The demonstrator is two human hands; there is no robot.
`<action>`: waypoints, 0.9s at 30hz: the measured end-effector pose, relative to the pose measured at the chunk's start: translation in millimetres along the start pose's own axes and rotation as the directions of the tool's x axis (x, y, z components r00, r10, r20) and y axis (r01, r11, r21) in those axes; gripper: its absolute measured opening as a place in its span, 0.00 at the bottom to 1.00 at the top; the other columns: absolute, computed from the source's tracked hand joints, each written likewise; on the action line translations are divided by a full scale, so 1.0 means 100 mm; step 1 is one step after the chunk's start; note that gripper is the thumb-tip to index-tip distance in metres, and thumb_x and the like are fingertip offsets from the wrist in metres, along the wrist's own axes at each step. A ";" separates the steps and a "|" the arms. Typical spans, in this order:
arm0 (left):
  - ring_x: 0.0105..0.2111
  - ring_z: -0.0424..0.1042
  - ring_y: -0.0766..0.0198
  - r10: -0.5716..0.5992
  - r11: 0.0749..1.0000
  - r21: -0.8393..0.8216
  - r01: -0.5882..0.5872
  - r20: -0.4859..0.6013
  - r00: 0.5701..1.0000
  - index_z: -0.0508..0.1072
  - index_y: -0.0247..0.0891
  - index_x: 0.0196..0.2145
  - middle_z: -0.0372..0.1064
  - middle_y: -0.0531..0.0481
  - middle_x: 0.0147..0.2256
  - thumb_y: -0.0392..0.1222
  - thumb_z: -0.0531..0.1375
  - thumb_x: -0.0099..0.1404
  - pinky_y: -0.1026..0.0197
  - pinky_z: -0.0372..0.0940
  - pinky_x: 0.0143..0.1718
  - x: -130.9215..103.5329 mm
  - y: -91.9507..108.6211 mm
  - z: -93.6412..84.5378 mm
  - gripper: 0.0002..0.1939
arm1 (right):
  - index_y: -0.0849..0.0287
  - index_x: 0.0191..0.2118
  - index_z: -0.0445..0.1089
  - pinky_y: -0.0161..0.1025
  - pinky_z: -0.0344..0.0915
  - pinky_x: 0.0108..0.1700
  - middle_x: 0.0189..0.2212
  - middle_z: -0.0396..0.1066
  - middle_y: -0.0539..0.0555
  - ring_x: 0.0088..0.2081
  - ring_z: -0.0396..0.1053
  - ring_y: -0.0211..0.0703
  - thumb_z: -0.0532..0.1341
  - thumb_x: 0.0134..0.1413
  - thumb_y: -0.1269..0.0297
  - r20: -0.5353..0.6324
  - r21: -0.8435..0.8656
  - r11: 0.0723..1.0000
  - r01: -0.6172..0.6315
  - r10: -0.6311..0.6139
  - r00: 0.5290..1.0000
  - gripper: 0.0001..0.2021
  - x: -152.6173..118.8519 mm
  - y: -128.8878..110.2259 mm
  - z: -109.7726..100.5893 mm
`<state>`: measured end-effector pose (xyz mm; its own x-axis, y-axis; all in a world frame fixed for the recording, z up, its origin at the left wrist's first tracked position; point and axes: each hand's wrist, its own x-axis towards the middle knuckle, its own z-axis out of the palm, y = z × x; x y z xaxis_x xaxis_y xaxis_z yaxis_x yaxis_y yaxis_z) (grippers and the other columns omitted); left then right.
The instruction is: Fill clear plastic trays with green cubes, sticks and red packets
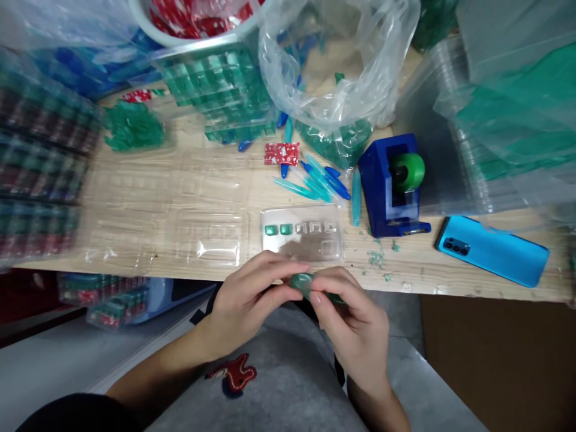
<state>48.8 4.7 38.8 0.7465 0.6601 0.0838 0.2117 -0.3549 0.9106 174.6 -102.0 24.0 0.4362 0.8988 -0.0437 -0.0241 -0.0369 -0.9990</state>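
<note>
My left hand (252,300) and my right hand (353,321) meet at the table's front edge. Between their fingertips is a small green wrapped piece (301,282), pinched on both sides. More green shows beneath my right fingers, partly hidden. Just beyond my hands lies a clear plastic tray (335,240) with several compartments. Two green pieces sit at its upper left, one (270,230) beside the other (286,229); the compartments to their right hold no green piece.
A blue tape dispenser (375,192) and a blue phone (495,251) are on the right. Blue and turquoise pens (321,180), a red packet (281,153) and a plastic bag (378,78) lie behind. Filled trays (40,162) are stacked left; clear trays (211,240) lie nearer.
</note>
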 end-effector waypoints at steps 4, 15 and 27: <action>0.35 0.71 0.69 0.121 0.951 0.288 -0.111 -0.019 0.992 0.72 0.42 0.46 0.71 0.52 0.36 0.38 0.57 0.68 0.68 0.68 0.35 0.05 -0.13 -0.08 0.10 | 0.51 0.38 0.73 0.30 0.59 0.23 0.32 0.70 0.46 0.21 0.61 0.28 0.60 0.59 0.71 -0.190 0.012 0.999 -0.042 0.044 0.981 0.07 -0.04 0.11 -0.08; 0.35 0.67 0.59 0.385 0.570 0.731 -0.376 0.166 0.908 0.70 0.33 0.46 0.72 0.44 0.36 0.35 0.57 0.67 0.57 0.66 0.37 0.42 -0.70 0.11 0.10 | 0.56 0.35 0.74 0.31 0.56 0.19 0.30 0.70 0.49 0.18 0.58 0.28 0.61 0.57 0.68 -0.460 -0.113 0.990 -0.080 0.019 0.888 0.04 -0.08 0.27 -0.31; 0.39 0.67 0.55 0.239 0.645 0.691 -0.325 0.221 0.945 0.71 0.36 0.49 0.72 0.43 0.40 0.38 0.56 0.67 0.54 0.62 0.39 0.41 -0.75 0.15 0.13 | 0.54 0.39 0.74 0.32 0.61 0.27 0.32 0.73 0.49 0.25 0.66 0.33 0.60 0.58 0.67 -0.437 -0.355 0.924 -0.141 -0.031 0.899 0.06 -0.05 0.35 -0.32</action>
<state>73.1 48.6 -32.6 0.8958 0.3930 0.2075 0.3303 -0.9012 0.2807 200.7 -122.1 -10.9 0.7859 0.6183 -0.0107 0.2358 -0.3157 -0.9191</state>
